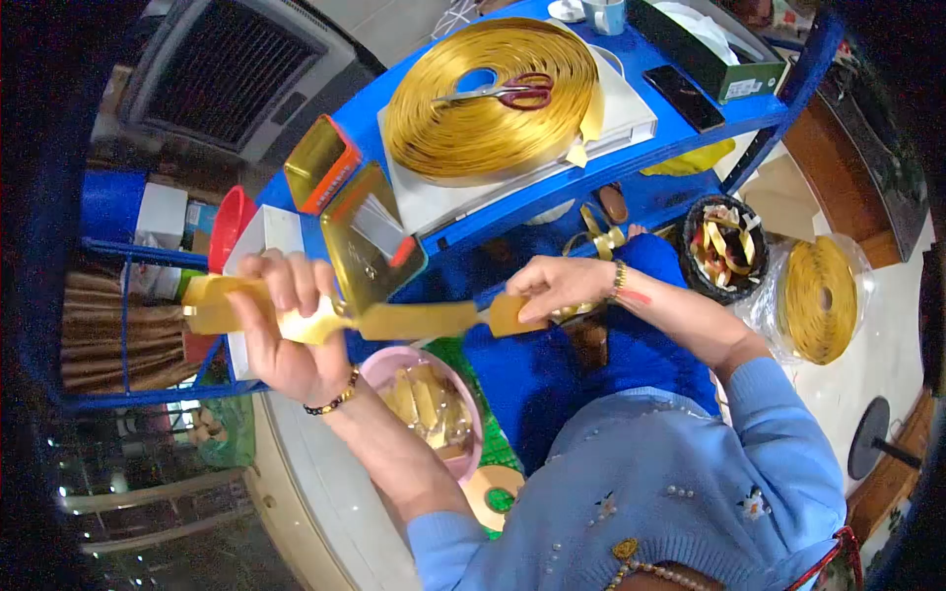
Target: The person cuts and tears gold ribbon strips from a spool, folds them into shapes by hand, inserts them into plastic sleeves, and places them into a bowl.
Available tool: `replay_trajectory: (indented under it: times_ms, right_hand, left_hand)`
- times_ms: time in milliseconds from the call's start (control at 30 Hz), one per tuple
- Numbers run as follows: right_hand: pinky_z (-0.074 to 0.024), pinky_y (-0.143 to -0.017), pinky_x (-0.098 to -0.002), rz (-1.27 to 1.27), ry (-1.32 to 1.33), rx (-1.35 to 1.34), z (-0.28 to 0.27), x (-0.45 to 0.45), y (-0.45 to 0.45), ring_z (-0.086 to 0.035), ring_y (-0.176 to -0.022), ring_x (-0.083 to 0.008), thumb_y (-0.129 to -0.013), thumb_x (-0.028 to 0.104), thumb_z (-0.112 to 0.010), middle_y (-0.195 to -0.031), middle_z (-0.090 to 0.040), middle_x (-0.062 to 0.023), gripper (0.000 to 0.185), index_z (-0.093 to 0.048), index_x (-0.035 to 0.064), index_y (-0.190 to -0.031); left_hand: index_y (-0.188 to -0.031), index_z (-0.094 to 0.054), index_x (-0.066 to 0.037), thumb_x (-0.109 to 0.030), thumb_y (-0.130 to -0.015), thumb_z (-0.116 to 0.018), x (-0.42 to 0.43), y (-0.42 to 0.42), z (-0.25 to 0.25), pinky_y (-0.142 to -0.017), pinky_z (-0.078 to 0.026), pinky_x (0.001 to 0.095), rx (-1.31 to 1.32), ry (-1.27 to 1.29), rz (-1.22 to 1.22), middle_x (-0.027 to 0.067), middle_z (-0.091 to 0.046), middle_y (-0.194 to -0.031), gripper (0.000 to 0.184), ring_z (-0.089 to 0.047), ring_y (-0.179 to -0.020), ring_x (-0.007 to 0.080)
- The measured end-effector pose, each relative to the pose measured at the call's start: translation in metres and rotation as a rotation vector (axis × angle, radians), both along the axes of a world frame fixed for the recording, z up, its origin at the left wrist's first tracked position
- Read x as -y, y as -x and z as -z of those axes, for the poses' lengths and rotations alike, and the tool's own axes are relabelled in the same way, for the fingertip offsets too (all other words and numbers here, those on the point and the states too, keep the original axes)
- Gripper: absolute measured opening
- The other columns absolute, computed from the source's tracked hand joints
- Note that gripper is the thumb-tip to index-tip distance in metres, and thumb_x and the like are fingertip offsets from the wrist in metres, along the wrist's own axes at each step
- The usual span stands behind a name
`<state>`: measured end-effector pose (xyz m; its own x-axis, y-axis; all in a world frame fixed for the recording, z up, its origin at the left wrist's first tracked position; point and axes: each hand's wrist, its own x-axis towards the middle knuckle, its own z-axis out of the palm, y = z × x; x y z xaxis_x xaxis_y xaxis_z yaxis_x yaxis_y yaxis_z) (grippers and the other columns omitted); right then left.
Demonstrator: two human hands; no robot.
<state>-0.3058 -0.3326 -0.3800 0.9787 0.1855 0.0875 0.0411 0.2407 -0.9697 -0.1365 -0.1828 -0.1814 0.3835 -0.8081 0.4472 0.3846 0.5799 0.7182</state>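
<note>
A gold strip [419, 321] stretches between my two hands above my lap. My left hand [296, 330] is closed around its wider left part, with the end sticking out past the fingers. At the other side my right hand [560, 284] pinches the strip's right part between thumb and fingers. Close behind my left hand an open gold tin [370, 231] holds white sticks and small bits. Below the strip stands a pink basin [471, 399] with several gold pieces [424, 399] in it.
A large gold ribbon coil [434, 108] with scissors [527, 92] on top rests on the blue shelf [552, 182]. A phone [684, 97] lies farther right. A dark bin [727, 286] of scraps and another coil [818, 300] stand at the right, a tape roll [480, 492] below.
</note>
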Motion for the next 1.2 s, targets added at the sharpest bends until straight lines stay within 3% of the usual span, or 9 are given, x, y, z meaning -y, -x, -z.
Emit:
replay_trajectory:
  times_ms: [67, 100, 167, 233, 333, 667, 900, 1033, 1200]
  right_hand:
    - [-0.0417, -0.058, -0.0201, 0.094, -0.004, 0.014, -0.025, 0.002, 0.012, -0.051, -0.069, -0.0024, -0.085, 0.018, -0.059, -0.078, -0.06, 0.0025, 0.017, -0.061, 0.0026, -0.093]
    - [-0.0441, -0.069, -0.0231, 0.111, 0.001, -0.054, -0.031, 0.003, 0.013, -0.054, -0.08, -0.0064, -0.083, 0.015, -0.061, -0.088, -0.062, -0.0022, 0.016, -0.063, 0.0019, -0.092]
    - [-0.0416, -0.084, -0.0279, 0.285, 0.062, 0.421, -0.05, -0.001, 0.003, -0.053, -0.097, -0.0127, -0.08, 0.013, -0.064, -0.105, -0.058, -0.0076, 0.015, -0.065, 0.0018, -0.09]
    - [-0.0373, -0.091, -0.0306, 0.425, 0.161, 0.398, -0.06, 0.003, -0.003, -0.049, -0.107, -0.0163, -0.077, 0.012, -0.066, -0.126, -0.047, -0.0087, 0.013, -0.067, 0.0025, -0.086]
    - [-0.0355, -0.093, -0.0312, 0.533, 0.07, 0.239, -0.064, 0.007, -0.01, -0.047, -0.109, -0.0159, -0.077, 0.012, -0.066, -0.128, -0.046, -0.0086, 0.01, -0.066, 0.0024, -0.08]
    - [-0.0336, -0.095, -0.0313, 0.845, 0.225, 0.319, -0.05, -0.002, -0.022, -0.043, -0.115, -0.0176, -0.075, 0.012, -0.067, -0.126, -0.046, -0.0097, 0.011, -0.067, 0.0023, -0.081]
    - [-0.035, -0.092, -0.0293, 0.978, 0.397, 0.332, -0.046, -0.006, -0.024, -0.044, -0.113, -0.0176, -0.075, 0.017, -0.069, -0.122, -0.048, -0.0105, 0.015, -0.067, 0.0046, -0.085]
    - [-0.0306, -0.098, -0.0333, 0.809, 0.16, 0.23, -0.064, 0.004, -0.008, -0.036, -0.124, -0.02, -0.078, 0.016, -0.065, -0.13, -0.041, -0.0115, 0.032, -0.058, 0.0068, -0.108]
    - [-0.0216, -0.105, -0.0346, 0.387, -0.064, 0.256, -0.037, 0.018, -0.011, -0.025, -0.131, -0.0188, -0.077, 0.033, -0.067, -0.142, -0.025, -0.0082, 0.083, -0.019, 0.0051, -0.139]
  left_hand:
    - [-0.104, -0.049, -0.004, -0.037, -0.095, -0.036, -0.001, -0.031, 0.019, -0.065, -0.037, 0.0303, 0.116, -0.002, -0.135, -0.0002, -0.037, -0.066, 0.037, -0.037, -0.059, 0.0108]
    - [-0.1, -0.05, -0.003, -0.039, -0.091, -0.045, 0.003, -0.033, 0.034, -0.063, -0.034, 0.0266, 0.059, -0.03, -0.251, 0.0004, -0.042, -0.07, 0.037, -0.035, -0.06, 0.0104]
    - [-0.105, -0.051, -0.002, -0.048, -0.087, -0.048, 0.015, -0.046, 0.079, -0.063, -0.039, 0.027, -0.087, -0.11, -0.297, 0.0014, -0.05, -0.073, 0.049, -0.04, -0.058, 0.0108]
    - [-0.114, -0.049, -0.002, -0.059, -0.082, -0.045, 0.029, -0.031, 0.115, -0.07, -0.044, 0.0292, -0.022, -0.176, -0.23, 0.002, -0.053, -0.077, 0.066, -0.047, -0.062, 0.011]
    - [-0.122, -0.043, -0.005, -0.068, -0.075, -0.043, 0.042, 0.012, 0.14, -0.084, -0.046, 0.0332, 0.018, -0.182, -0.136, 0.006, -0.053, -0.112, 0.079, -0.054, -0.098, 0.0154]
    - [-0.137, -0.02, -0.002, -0.045, -0.061, -0.078, 0.054, 0.058, 0.153, -0.086, -0.046, 0.0285, -0.073, -0.281, 0.004, 0.0051, -0.049, -0.115, 0.105, -0.053, -0.1, 0.0149]
    - [-0.135, -0.024, -0.001, -0.041, -0.071, -0.073, 0.055, 0.054, 0.152, -0.082, -0.046, 0.027, -0.019, -0.378, 0.003, 0.0042, -0.051, -0.108, 0.089, -0.054, -0.093, 0.0126]
    - [-0.127, -0.036, -0.001, -0.035, -0.092, -0.046, 0.049, 0.053, 0.133, -0.083, -0.046, 0.0298, 0.023, -0.394, 0.005, 0.0044, -0.049, -0.112, 0.051, -0.053, -0.096, 0.0151]
    - [-0.118, -0.045, 0.002, -0.039, -0.095, -0.031, 0.041, 0.035, 0.128, -0.083, -0.046, 0.0342, -0.014, -0.405, 0.025, 0.0117, -0.056, -0.105, 0.048, -0.056, -0.094, 0.02]
